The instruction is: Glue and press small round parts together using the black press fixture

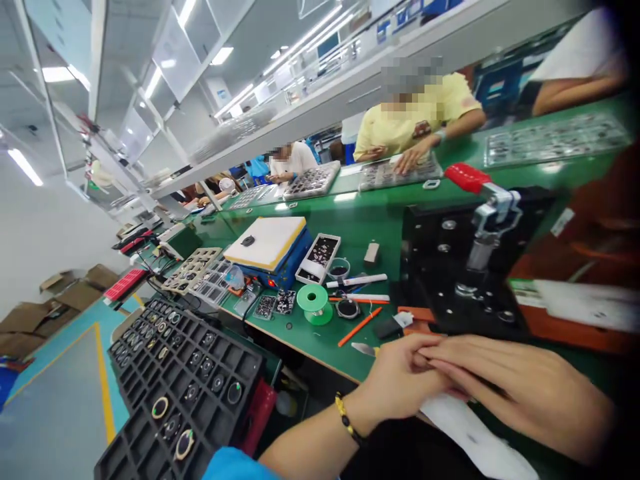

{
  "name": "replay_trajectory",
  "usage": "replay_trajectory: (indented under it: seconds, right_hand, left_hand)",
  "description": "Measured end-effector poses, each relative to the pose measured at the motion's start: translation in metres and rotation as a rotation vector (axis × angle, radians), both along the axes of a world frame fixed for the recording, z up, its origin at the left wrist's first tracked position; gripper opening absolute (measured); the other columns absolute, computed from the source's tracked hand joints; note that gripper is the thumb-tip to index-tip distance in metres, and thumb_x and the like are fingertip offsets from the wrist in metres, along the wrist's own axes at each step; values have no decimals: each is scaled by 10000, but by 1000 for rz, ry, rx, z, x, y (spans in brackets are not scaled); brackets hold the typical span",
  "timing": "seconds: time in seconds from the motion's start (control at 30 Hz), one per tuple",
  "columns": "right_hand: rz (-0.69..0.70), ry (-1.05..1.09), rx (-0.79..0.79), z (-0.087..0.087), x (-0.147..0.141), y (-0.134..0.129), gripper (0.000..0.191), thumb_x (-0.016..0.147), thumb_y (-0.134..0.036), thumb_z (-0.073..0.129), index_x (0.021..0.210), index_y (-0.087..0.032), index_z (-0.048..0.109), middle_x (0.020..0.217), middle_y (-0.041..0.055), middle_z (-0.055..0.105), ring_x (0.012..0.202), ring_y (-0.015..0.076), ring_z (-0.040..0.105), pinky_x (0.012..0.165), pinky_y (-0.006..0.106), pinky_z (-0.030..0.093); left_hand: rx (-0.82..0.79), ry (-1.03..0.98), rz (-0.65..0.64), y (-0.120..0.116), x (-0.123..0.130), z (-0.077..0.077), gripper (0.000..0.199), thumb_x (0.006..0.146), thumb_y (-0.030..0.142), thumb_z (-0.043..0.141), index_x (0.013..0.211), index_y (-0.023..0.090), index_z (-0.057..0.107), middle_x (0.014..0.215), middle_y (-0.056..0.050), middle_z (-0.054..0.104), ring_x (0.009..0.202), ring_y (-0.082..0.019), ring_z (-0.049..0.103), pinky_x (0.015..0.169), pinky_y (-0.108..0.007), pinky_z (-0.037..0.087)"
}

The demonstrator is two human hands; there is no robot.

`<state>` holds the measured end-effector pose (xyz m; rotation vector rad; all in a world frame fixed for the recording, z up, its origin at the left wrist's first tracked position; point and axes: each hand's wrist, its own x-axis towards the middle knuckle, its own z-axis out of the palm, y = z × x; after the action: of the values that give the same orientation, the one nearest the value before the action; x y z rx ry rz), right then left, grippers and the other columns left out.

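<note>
My left hand (407,373), with a yellow and black bracelet at the wrist, meets my right hand (520,387) at the front edge of the bench. Fingers of both hands are closed against each other, and whatever lies between them is hidden. White cloth or paper (473,437) hangs just below the hands; whether they grip it I cannot tell. Close to my left hand lie a pointed blade-like tool (364,349), an orange pen-like tool (360,327) and a round black watch part (347,308). Beyond my hands stands a black press fixture (450,267) with a red-handled toggle clamp (467,178).
A black compartment tray (200,363) with several round watch parts sits at the left. On the green bench are a green spool (314,303), a blue box with a white pad (270,243) and a white parts tray (319,259). Across it, a person in yellow (415,127) handles a tray.
</note>
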<state>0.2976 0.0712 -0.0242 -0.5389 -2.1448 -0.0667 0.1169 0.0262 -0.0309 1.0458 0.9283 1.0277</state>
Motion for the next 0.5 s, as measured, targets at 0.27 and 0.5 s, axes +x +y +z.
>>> replay_trajectory:
  seconds: [0.27,0.5]
  right_hand:
    - [126,-80,64,0,24,5,313,979,-237,615,1272,-277,717,1210,-4,781,1100,187,750,944,288,624]
    - [145,8,-110,42,4,-26,241,1030,-207,542,1110,-206,769,1066,44,810,1009,184,763,912,290,606]
  left_hand:
    - [-11,-116,110,4,5,7,791,582,462,994,1235,84,755,1070,-183,779,1010,-312,749,956,-427,574]
    - [16,93,130,-18,-7,15,709,628,548,950,1211,185,772,1195,-144,776,1094,-315,736,968,-388,587]
